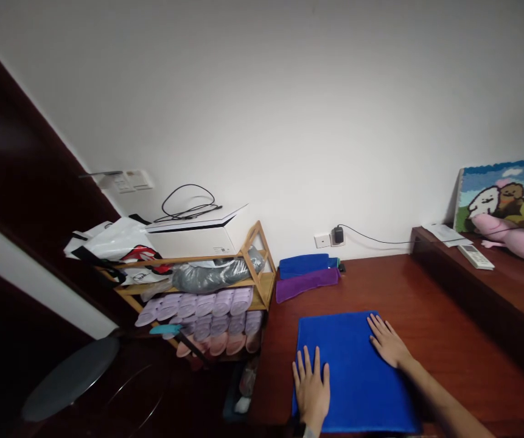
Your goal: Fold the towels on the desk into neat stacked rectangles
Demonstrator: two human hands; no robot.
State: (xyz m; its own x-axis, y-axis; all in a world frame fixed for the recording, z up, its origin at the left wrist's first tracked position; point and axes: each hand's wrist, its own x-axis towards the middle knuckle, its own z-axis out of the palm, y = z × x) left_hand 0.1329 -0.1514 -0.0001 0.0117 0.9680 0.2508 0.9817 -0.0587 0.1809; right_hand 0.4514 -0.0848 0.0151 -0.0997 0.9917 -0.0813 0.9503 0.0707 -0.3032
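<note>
A blue cloth (350,371) is spread flat on the reddish-brown wooden table (444,340), near the front edge. My left hand (311,386) lies palm down on the cloth's left side, fingers apart and pointing away from me. At the far right corner my right hand (388,340) rests with its fingers spread over the cloth's edge. Neither hand holds anything. Farther back on the table lie a folded purple cloth (307,285) and, behind it, a folded blue cloth (304,265).
Left of the table, a wooden rack (262,267) holds several slippers (216,302), a white box (193,239) and bags. A round grey stool (72,377) stands lower left. On the raised right surface are a remote control (475,257), papers and a pink plush toy (512,236).
</note>
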